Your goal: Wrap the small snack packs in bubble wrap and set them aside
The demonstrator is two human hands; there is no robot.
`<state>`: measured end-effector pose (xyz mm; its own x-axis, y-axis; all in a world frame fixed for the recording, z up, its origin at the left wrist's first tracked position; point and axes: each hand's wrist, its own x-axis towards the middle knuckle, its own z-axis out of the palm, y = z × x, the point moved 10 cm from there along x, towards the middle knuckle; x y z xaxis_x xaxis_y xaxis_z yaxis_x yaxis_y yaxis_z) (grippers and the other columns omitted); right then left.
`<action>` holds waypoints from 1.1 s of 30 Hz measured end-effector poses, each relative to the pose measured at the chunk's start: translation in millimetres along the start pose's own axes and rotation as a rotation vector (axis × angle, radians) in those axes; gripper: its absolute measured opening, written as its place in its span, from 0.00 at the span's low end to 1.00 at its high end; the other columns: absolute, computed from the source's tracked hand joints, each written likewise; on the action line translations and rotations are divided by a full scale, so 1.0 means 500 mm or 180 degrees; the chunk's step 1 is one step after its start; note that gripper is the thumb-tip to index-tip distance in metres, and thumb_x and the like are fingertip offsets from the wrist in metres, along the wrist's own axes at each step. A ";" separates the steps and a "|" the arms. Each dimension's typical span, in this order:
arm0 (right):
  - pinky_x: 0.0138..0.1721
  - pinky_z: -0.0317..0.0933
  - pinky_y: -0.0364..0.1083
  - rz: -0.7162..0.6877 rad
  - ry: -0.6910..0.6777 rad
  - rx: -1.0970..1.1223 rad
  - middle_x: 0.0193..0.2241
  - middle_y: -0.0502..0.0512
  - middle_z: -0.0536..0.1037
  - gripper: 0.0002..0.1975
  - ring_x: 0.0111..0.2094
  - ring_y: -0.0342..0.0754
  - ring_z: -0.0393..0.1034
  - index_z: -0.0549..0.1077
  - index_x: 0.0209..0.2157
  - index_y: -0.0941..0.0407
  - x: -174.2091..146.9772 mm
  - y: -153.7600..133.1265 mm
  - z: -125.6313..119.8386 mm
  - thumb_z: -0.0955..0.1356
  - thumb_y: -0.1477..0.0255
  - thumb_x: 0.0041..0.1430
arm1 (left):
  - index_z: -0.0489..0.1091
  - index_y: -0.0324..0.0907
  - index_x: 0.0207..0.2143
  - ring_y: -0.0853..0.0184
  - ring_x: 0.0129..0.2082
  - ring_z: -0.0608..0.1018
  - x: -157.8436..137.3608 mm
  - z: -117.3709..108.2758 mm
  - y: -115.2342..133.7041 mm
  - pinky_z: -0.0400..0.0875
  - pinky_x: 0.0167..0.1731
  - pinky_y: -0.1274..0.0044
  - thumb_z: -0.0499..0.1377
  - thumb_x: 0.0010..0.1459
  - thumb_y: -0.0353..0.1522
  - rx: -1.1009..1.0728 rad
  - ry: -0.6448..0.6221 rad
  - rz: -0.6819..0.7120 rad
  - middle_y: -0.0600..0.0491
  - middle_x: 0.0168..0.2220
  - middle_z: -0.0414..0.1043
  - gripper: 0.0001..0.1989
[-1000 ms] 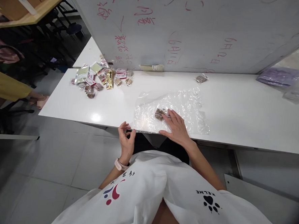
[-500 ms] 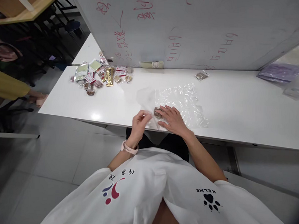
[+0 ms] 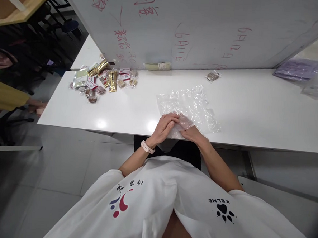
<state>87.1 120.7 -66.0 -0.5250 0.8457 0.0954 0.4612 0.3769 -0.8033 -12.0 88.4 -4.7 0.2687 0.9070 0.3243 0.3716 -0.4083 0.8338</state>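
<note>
A sheet of clear bubble wrap (image 3: pixel 205 113) lies at the front edge of the white table, its left side folded over to the right. My left hand (image 3: pixel 165 126), with a pink band at the wrist, is closed on the folded edge, fingers together. Beneath that fold, my right hand (image 3: pixel 192 133) reaches in from the right; its fingers blur behind the crinkled plastic and under my left hand. The small brown packet seen there before is hidden by hands and wrap.
A pile of snack packets (image 3: pixel 91 80) covers the table's left end. One small brown packet (image 3: pixel 213 76) lies near the whiteboard (image 3: pixel 202 32) standing along the back. A pale green packet (image 3: pixel 158 65) rests against the board. Purple plastic packaging (image 3: pixel 299 72) lies at the far right.
My left hand has moved right, carrying the left side of the bubble wrap over the brown packet and my right hand's fingers. The view has shifted slightly.
</note>
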 end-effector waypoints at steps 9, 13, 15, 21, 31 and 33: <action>0.51 0.69 0.52 0.0026 0.1284 0.0950 0.49 0.58 0.73 0.12 0.49 0.51 0.72 0.76 0.38 0.53 -0.006 0.019 -0.086 0.71 0.61 0.56 | 0.59 0.46 0.65 0.58 0.66 0.64 -0.009 0.041 -0.024 0.53 0.66 0.59 0.50 0.69 0.39 0.0596 -0.0582 0.0311 0.46 0.65 0.64 0.24; 0.49 0.69 0.50 0.0209 0.1488 0.0904 0.46 0.56 0.73 0.09 0.48 0.50 0.71 0.73 0.35 0.53 -0.020 0.025 -0.097 0.70 0.63 0.56 | 0.57 0.48 0.66 0.60 0.67 0.63 -0.009 0.047 -0.030 0.50 0.67 0.59 0.50 0.68 0.37 0.0662 -0.0849 0.0276 0.49 0.65 0.63 0.25; 0.46 0.69 0.50 0.0434 0.1676 0.0694 0.41 0.54 0.73 0.08 0.42 0.48 0.71 0.71 0.33 0.53 -0.033 0.034 -0.108 0.71 0.65 0.54 | 0.57 0.48 0.67 0.60 0.68 0.62 -0.009 0.046 -0.030 0.49 0.68 0.59 0.50 0.67 0.37 0.0650 -0.0882 0.0262 0.49 0.66 0.62 0.26; 0.46 0.69 0.51 0.0718 0.1003 0.1380 0.36 0.53 0.77 0.09 0.39 0.48 0.75 0.70 0.39 0.53 -0.020 0.067 -0.085 0.68 0.65 0.59 | 0.58 0.47 0.65 0.59 0.69 0.58 -0.013 0.058 -0.019 0.45 0.69 0.59 0.52 0.66 0.40 0.0644 -0.1144 0.0441 0.50 0.65 0.64 0.26; 0.56 0.65 0.57 0.0030 0.1583 -0.0112 0.47 0.61 0.75 0.15 0.52 0.54 0.69 0.74 0.46 0.52 -0.062 -0.045 -0.102 0.59 0.63 0.69 | 0.73 0.45 0.48 0.60 0.61 0.70 0.012 0.080 -0.016 0.50 0.68 0.61 0.54 0.65 0.38 0.0835 -0.1181 0.0485 0.50 0.52 0.75 0.13; 0.55 0.65 0.57 -0.0025 0.1293 -0.0189 0.47 0.61 0.75 0.17 0.51 0.53 0.70 0.73 0.48 0.52 -0.062 -0.057 -0.072 0.56 0.64 0.71 | 0.74 0.45 0.43 0.61 0.59 0.71 0.008 0.064 -0.013 0.53 0.67 0.61 0.54 0.65 0.37 0.0546 -0.0791 0.0322 0.50 0.49 0.77 0.11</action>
<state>115.8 97.4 -25.0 -0.2090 0.9186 0.3353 0.5052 0.3950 -0.7673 15.2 91.7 -23.1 0.5129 0.8165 0.2651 0.4708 -0.5257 0.7085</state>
